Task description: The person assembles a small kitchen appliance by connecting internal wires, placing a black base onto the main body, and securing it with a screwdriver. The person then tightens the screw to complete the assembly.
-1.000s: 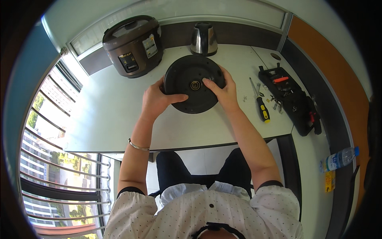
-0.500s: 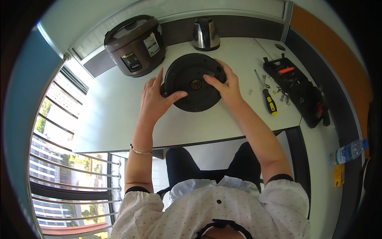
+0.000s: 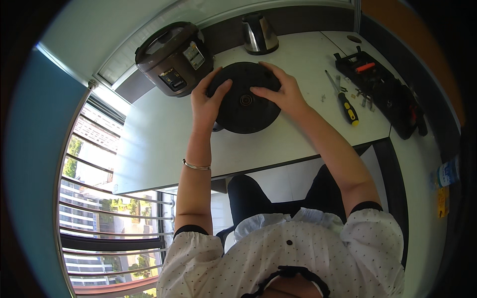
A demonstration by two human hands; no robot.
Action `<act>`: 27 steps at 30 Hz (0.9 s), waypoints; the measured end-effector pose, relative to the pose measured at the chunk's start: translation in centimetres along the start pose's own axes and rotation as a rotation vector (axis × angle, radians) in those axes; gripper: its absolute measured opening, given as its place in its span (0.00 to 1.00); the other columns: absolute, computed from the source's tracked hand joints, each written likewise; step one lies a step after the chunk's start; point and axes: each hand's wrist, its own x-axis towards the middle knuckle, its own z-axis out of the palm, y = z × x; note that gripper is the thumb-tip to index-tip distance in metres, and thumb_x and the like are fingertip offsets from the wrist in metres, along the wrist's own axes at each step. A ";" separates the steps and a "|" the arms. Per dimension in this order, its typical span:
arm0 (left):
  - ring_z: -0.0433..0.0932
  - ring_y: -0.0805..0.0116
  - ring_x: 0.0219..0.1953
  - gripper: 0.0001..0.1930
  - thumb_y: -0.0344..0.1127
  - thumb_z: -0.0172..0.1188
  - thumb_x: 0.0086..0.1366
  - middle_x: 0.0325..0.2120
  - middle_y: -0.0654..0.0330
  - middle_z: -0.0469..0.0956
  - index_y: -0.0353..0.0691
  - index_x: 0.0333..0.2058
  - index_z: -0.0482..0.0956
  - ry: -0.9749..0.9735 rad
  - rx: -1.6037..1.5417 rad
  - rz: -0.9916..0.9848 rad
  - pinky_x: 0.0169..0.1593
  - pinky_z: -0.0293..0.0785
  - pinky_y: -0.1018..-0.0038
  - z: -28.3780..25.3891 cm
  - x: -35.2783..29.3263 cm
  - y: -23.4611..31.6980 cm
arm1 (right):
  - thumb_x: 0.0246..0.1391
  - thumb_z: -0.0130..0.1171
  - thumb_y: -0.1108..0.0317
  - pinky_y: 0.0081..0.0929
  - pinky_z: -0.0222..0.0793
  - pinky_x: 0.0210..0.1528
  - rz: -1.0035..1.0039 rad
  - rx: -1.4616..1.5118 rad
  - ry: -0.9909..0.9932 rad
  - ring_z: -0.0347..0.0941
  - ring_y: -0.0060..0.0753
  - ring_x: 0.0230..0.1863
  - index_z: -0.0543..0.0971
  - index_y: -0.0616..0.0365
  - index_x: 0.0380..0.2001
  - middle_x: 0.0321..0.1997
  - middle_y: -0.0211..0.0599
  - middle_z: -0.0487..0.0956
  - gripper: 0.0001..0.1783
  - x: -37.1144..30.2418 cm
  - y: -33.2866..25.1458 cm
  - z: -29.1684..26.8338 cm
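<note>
Both of my hands hold a round black kettle base (image 3: 248, 115) above the white table, with its ringed centre connector facing up. My left hand (image 3: 207, 102) grips its left side, thumb lying on the top face and fingers around the rim. On the upper right, my right hand (image 3: 288, 94) clasps the rim, its thumb stretched across the face towards the connector. The fingers under the base are hidden. A small dark piece juts out at its lower left edge. Behind it stands a steel and black electric kettle (image 3: 259, 35).
A brown rice cooker (image 3: 174, 59) stands at the back left. To the right lie a yellow and black screwdriver (image 3: 349, 109), small metal parts (image 3: 366, 99) and an open black tool case (image 3: 392, 102). A plastic bottle (image 3: 448, 172) is at the far right, and a barred window (image 3: 114, 208) on the left.
The left hand has shifted up along the rim, its thumb now higher on the face. The base has turned in my hands. The whole view has shifted slightly.
</note>
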 end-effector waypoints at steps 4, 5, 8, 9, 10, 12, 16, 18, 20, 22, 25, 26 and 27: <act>0.78 0.69 0.42 0.24 0.35 0.67 0.55 0.40 0.52 0.80 0.30 0.49 0.76 0.026 0.029 0.019 0.48 0.72 0.76 0.1 0.0 -0.6 | 0.48 0.69 0.62 0.27 0.67 0.56 -0.089 -0.027 0.111 0.73 0.34 0.52 0.67 0.67 0.57 0.52 0.48 0.75 0.36 -0.1 1.5 0.1; 0.78 0.69 0.41 0.24 0.35 0.67 0.55 0.40 0.52 0.80 0.30 0.49 0.76 0.033 0.040 0.022 0.48 0.72 0.76 0.1 -0.1 -0.7 | 0.49 0.69 0.61 0.28 0.66 0.57 -0.096 -0.026 0.150 0.72 0.35 0.53 0.67 0.67 0.57 0.52 0.48 0.74 0.36 -0.2 1.4 0.3; 0.78 0.68 0.41 0.24 0.36 0.68 0.55 0.40 0.52 0.80 0.30 0.48 0.77 0.058 0.043 -0.005 0.48 0.73 0.76 0.3 -0.3 -0.3 | 0.53 0.64 0.56 0.26 0.65 0.57 0.102 0.122 0.282 0.72 0.34 0.53 0.67 0.65 0.57 0.53 0.47 0.74 0.34 -1.8 0.9 1.8; 0.78 0.68 0.41 0.24 0.36 0.68 0.55 0.40 0.52 0.80 0.30 0.48 0.77 0.061 0.063 -0.006 0.48 0.73 0.75 0.4 -0.4 -0.1 | 0.55 0.63 0.56 0.26 0.65 0.56 0.111 0.151 0.309 0.72 0.34 0.52 0.68 0.65 0.56 0.52 0.46 0.74 0.32 -1.9 0.9 2.2; 0.78 0.68 0.41 0.24 0.36 0.68 0.55 0.40 0.52 0.80 0.30 0.48 0.77 0.064 0.081 -0.008 0.48 0.72 0.75 0.5 -0.5 0.2 | 0.56 0.61 0.55 0.25 0.65 0.55 0.120 0.180 0.336 0.72 0.33 0.51 0.69 0.64 0.56 0.51 0.45 0.75 0.31 -2.1 1.2 2.5; 0.78 0.68 0.41 0.24 0.36 0.68 0.55 0.40 0.52 0.80 0.30 0.48 0.77 0.050 0.128 0.019 0.48 0.72 0.75 0.5 -0.7 0.4 | 0.57 0.60 0.55 0.24 0.65 0.54 0.129 0.193 0.376 0.72 0.31 0.49 0.71 0.63 0.54 0.49 0.43 0.76 0.28 -2.3 1.3 2.8; 0.78 0.67 0.43 0.22 0.35 0.66 0.56 0.42 0.51 0.80 0.30 0.47 0.77 -0.014 0.116 0.218 0.50 0.71 0.74 -0.1 0.4 -1.4 | 0.58 0.59 0.57 0.22 0.66 0.52 0.118 0.150 0.418 0.72 0.27 0.47 0.75 0.63 0.50 0.44 0.40 0.78 0.23 -2.2 1.4 2.8; 0.77 0.66 0.45 0.21 0.34 0.65 0.56 0.43 0.51 0.79 0.31 0.47 0.77 -0.072 0.055 0.232 0.52 0.70 0.74 0.3 0.5 -0.9 | 0.58 0.59 0.57 0.22 0.67 0.51 0.104 0.133 0.433 0.73 0.27 0.46 0.76 0.63 0.49 0.43 0.39 0.79 0.22 -2.1 1.7 2.5; 0.77 0.65 0.48 0.20 0.33 0.65 0.57 0.45 0.50 0.79 0.31 0.48 0.77 -0.145 0.005 0.124 0.54 0.69 0.73 0.3 0.2 0.0 | 0.59 0.59 0.58 0.22 0.68 0.50 0.078 0.113 0.438 0.73 0.27 0.45 0.77 0.63 0.48 0.42 0.40 0.80 0.21 -2.0 1.9 2.3; 0.76 0.64 0.49 0.21 0.33 0.65 0.56 0.46 0.50 0.78 0.31 0.48 0.77 -0.179 -0.018 0.101 0.55 0.68 0.72 0.0 0.3 -0.3 | 0.58 0.59 0.58 0.22 0.68 0.49 0.049 0.072 0.441 0.74 0.27 0.44 0.77 0.63 0.48 0.42 0.40 0.80 0.21 -2.0 1.8 2.4; 0.76 0.63 0.51 0.21 0.32 0.66 0.55 0.47 0.50 0.78 0.31 0.48 0.77 -0.197 -0.018 0.136 0.56 0.67 0.72 -0.2 0.4 -0.8 | 0.58 0.59 0.58 0.22 0.69 0.48 0.021 0.029 0.435 0.75 0.28 0.43 0.77 0.63 0.47 0.42 0.41 0.81 0.21 -2.0 1.6 2.4; 0.75 0.63 0.51 0.22 0.32 0.66 0.54 0.47 0.50 0.78 0.31 0.48 0.77 -0.199 -0.010 0.161 0.56 0.67 0.72 -0.1 0.4 -0.9 | 0.58 0.59 0.58 0.23 0.69 0.48 0.012 0.018 0.433 0.75 0.28 0.43 0.77 0.64 0.47 0.42 0.42 0.81 0.21 -1.9 1.5 2.4; 0.75 0.63 0.51 0.22 0.32 0.66 0.54 0.47 0.50 0.78 0.31 0.48 0.77 -0.193 0.013 0.194 0.56 0.67 0.72 -0.1 0.5 -0.8 | 0.58 0.59 0.58 0.23 0.69 0.48 0.017 0.010 0.426 0.75 0.28 0.43 0.77 0.64 0.47 0.42 0.42 0.81 0.21 -1.9 1.4 2.3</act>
